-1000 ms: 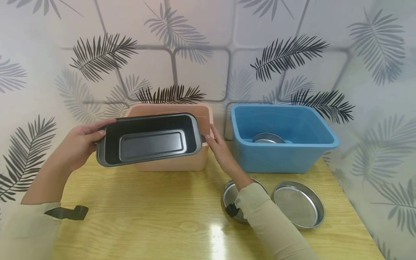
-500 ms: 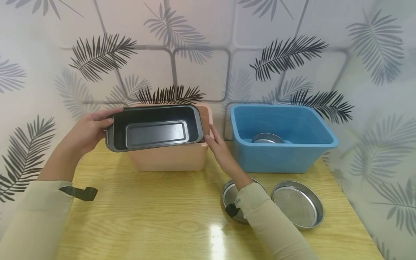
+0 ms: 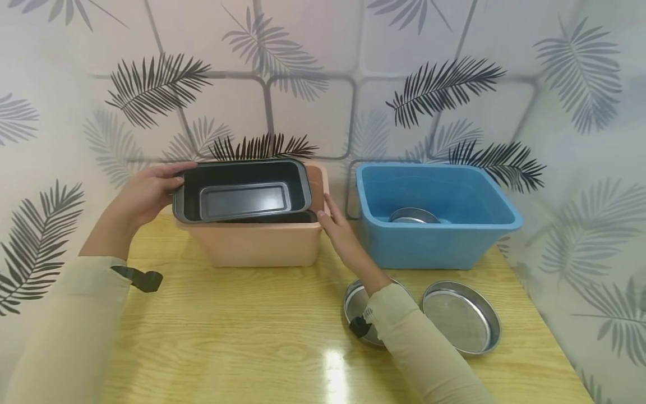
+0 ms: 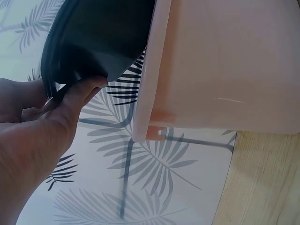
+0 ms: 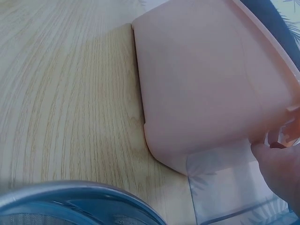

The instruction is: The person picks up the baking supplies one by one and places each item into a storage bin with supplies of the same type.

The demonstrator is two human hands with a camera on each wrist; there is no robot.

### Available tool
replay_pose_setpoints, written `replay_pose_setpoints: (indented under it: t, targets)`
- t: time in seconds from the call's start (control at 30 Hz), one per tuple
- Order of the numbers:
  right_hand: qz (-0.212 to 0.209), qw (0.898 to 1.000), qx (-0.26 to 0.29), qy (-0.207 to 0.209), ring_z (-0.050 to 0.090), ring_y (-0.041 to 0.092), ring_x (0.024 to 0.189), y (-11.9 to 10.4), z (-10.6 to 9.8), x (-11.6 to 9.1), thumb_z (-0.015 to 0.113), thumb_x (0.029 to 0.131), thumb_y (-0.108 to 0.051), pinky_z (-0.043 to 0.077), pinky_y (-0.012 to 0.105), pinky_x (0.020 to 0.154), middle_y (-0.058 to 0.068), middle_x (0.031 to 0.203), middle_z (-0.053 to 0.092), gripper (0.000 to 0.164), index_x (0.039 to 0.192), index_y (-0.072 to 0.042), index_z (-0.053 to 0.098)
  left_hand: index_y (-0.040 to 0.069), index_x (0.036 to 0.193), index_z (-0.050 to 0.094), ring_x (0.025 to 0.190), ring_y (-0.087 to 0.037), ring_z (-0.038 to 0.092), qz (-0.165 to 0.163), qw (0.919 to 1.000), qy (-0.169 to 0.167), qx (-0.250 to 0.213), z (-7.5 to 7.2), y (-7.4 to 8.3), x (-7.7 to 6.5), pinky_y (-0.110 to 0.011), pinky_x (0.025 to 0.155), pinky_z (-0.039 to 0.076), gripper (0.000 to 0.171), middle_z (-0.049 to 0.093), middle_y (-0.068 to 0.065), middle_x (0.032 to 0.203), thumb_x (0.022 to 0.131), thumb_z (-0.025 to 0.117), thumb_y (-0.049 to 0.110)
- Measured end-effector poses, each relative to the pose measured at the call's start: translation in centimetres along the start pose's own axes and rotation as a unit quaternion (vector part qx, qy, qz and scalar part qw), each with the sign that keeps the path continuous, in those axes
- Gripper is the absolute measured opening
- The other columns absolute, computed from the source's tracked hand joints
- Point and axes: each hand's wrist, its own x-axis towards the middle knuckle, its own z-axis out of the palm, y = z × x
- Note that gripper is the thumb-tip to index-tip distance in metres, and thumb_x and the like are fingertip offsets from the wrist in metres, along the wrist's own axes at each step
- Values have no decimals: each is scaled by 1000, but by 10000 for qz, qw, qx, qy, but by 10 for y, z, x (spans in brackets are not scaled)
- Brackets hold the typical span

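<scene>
A dark rectangular loaf pan (image 3: pixel 244 200) is held over the peach plastic bin (image 3: pixel 262 244), its hollow side tilted toward the head camera. My left hand (image 3: pixel 143 193) pinches the pan's left end, thumb on one side and fingers on the other; the left wrist view shows that grip on the dark rim (image 4: pixel 54 61). My right hand (image 3: pixel 345 238) grips the bin's right rim. In the right wrist view its fingers curl at the edge of the bin (image 5: pixel 201 79). Beneath the pan, another dark piece shows inside the bin, mostly hidden.
A blue bin (image 3: pixel 434 247) stands to the right with a round metal tin (image 3: pixel 415 214) inside. Before it on the wooden table (image 3: pixel 242 336) lie a round sieve-like tin (image 3: pixel 355 300), partly under my right sleeve, and another round tin (image 3: pixel 456 322). A patterned wall (image 3: pixel 313 112) rises behind.
My left hand has moved up and to the right with the loaf pan, bringing it over the peach bin's opening. My right hand stays at the bin's rim.
</scene>
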Motion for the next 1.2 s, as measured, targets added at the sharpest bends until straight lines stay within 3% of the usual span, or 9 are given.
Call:
replay_pose_setpoints:
  t: [0.07,0.23,0.33,0.47,0.57,0.87,1.2]
  targets:
    - [7,10000,10,7,16,24,155,0,0,0,48,105,-48,24,47,124,-5,170,11,67,162,-35,15,-2,153,38,112,-1,64,-68,9996,53,266,-1,-2,6,-20,90,56,47,66,10,124,107,44,5]
    - [8,10000,46,25,16,24,155,0,2,0,47,106,-43,23,46,124,-4,170,12,65,163,-33,16,1,150,46,110,-4,66,-228,9989,45,415,1,-10,18,-23,88,57,44,64,7,125,106,43,3]
    - [11,10000,48,8,18,24,155,1,3,0,47,106,-42,24,46,124,-5,170,12,65,162,-34,16,2,151,44,108,-5,66,-384,9975,46,598,5,-15,24,-24,87,58,45,60,-1,132,107,41,3]
    - [5,10000,52,19,18,23,155,0,2,-1,46,107,-41,24,46,124,-7,169,12,64,162,-35,16,1,155,36,111,-5,64,-599,9946,-42,846,12,-20,34,-25,90,58,48,43,-16,152,107,37,3]
    - [14,10000,50,45,18,22,155,0,0,-1,46,107,-39,25,45,124,-7,169,12,63,162,-35,16,1,156,34,114,-7,63,-714,9928,-83,955,14,-24,43,-25,93,56,48,35,-21,158,107,35,2]
    - [-68,10000,53,13,20,24,154,2,2,0,47,107,-41,25,46,124,-4,169,13,63,162,-34,18,4,155,38,119,-15,61,-894,9886,104,1203,15,-33,53,-29,96,56,48,36,-19,158,107,35,2]
    - [-47,10000,37,33,21,25,154,1,1,-1,47,105,-46,26,46,124,-4,170,11,66,162,-35,16,1,153,40,125,-25,53,-941,9858,-24,1391,18,-42,65,-27,92,56,51,38,-19,155,103,33,-4]
